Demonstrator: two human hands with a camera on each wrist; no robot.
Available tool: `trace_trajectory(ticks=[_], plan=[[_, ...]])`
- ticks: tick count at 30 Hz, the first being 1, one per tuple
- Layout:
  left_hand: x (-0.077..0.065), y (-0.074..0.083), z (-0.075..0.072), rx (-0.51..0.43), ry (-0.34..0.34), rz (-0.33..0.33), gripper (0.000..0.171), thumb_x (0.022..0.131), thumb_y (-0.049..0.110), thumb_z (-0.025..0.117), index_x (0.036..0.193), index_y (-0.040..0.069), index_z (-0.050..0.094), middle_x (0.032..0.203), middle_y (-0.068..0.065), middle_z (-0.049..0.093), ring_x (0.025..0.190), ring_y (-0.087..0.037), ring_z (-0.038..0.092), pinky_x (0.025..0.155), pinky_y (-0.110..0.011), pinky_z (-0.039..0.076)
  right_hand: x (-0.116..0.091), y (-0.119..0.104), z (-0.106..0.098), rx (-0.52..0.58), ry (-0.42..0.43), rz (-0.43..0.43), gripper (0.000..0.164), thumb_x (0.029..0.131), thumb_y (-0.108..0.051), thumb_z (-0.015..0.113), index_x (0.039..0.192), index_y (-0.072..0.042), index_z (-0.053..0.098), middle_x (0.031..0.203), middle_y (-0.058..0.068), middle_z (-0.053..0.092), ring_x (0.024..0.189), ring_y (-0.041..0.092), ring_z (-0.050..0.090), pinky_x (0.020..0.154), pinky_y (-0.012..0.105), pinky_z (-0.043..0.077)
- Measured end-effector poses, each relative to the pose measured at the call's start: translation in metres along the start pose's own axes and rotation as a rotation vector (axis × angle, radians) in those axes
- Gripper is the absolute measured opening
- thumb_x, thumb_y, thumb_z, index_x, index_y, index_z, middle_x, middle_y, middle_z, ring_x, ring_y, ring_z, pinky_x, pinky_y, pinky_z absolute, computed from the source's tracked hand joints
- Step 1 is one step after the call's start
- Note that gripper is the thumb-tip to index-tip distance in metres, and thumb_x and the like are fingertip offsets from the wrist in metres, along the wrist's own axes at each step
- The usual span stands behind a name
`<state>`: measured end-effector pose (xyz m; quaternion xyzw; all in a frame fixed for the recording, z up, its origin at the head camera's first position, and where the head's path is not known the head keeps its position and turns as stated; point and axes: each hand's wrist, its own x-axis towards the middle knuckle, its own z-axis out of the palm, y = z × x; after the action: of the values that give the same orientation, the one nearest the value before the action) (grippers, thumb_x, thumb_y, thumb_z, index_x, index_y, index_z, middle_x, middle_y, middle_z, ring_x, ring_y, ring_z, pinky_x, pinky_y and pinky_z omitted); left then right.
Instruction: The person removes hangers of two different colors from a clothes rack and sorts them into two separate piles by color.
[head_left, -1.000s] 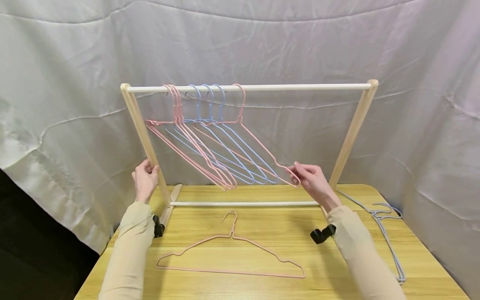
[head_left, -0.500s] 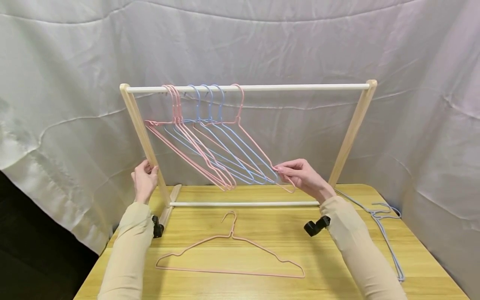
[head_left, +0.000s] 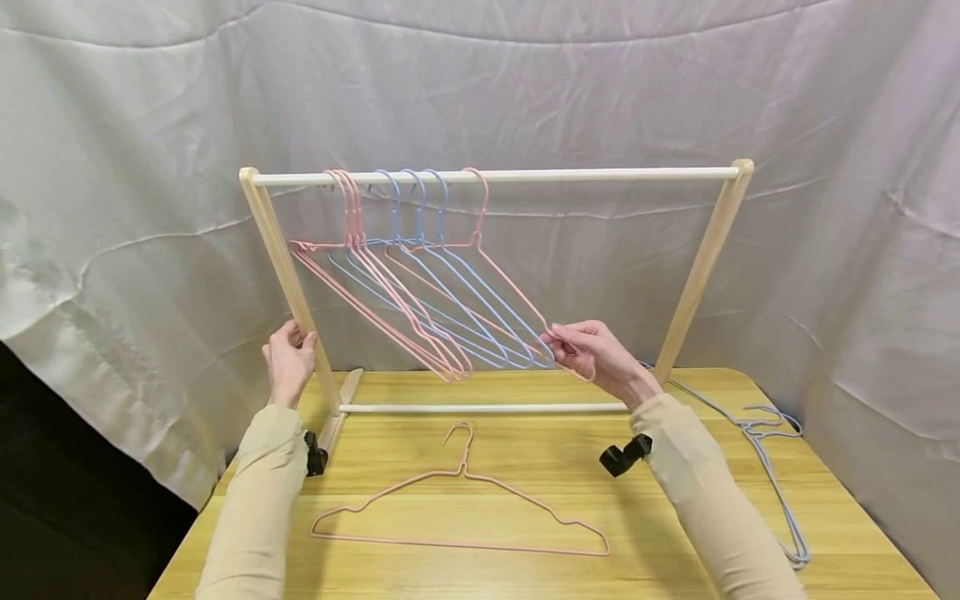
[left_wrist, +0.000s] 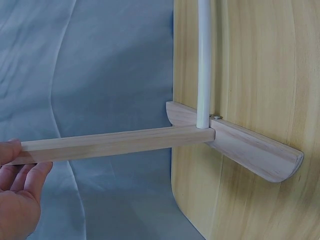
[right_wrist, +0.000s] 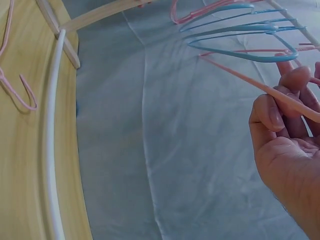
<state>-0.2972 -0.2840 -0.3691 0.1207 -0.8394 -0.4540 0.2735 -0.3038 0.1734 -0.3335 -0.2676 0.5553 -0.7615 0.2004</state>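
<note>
My left hand (head_left: 291,362) grips the left wooden post (head_left: 279,258) of a small clothes rack; the left wrist view shows thumb and fingers on opposite sides of this post. With my right hand (head_left: 603,354) I pinch the lower right shoulder of a pink hanger (head_left: 514,286), whose hook sits over the white rail (head_left: 600,175). Three blue hangers (head_left: 397,200) hang just left of it, their right ends close to my right fingertips. Farther left, several pink hangers (head_left: 352,217) hang bunched together. My right fingers hide part of the held hanger's end.
Flat on the wooden table (head_left: 390,575) in front of the rack lies another pink hanger (head_left: 465,546). Blue-grey hangers (head_left: 772,477) lie at the table's right side. A white lower bar (head_left: 487,408) joins the rack's feet, and a grey curtain (head_left: 600,92) hangs behind.
My right hand has moved left along with the end of the pink hanger, bringing it nearer the blue ones. The left hand stays on the post.
</note>
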Motion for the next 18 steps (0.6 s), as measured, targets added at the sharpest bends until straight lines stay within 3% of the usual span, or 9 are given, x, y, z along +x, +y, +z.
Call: trace_trajectory(ticks=[7,18], plan=[[-0.0003,0.0005,0.0002,-0.007,0.006,0.007,0.026,0.1,0.009,0.056,0.123,-0.004,0.062,0.129,-0.029,0.064,0.128,-0.041,0.043,0.104,-0.052,0.023,-0.0002,-0.0009,0.0011,-0.034,0.008,-0.001,0.028,0.102,-0.009,0.055,0.091,-0.012,0.08,0.066,-0.007,0.061,0.059,0.007,0.044,0.059,0.018,0.041],[-0.0007,0.0008,-0.0001,-0.007,0.005,0.008,0.025,0.099,0.008,0.057,0.121,-0.003,0.063,0.127,-0.028,0.065,0.127,-0.041,0.044,0.102,-0.052,0.024,-0.0014,-0.0009,0.0011,-0.023,0.043,0.011,0.029,0.102,-0.006,0.055,0.088,-0.011,0.08,0.064,-0.007,0.064,0.058,0.004,0.049,0.058,0.016,0.044]])
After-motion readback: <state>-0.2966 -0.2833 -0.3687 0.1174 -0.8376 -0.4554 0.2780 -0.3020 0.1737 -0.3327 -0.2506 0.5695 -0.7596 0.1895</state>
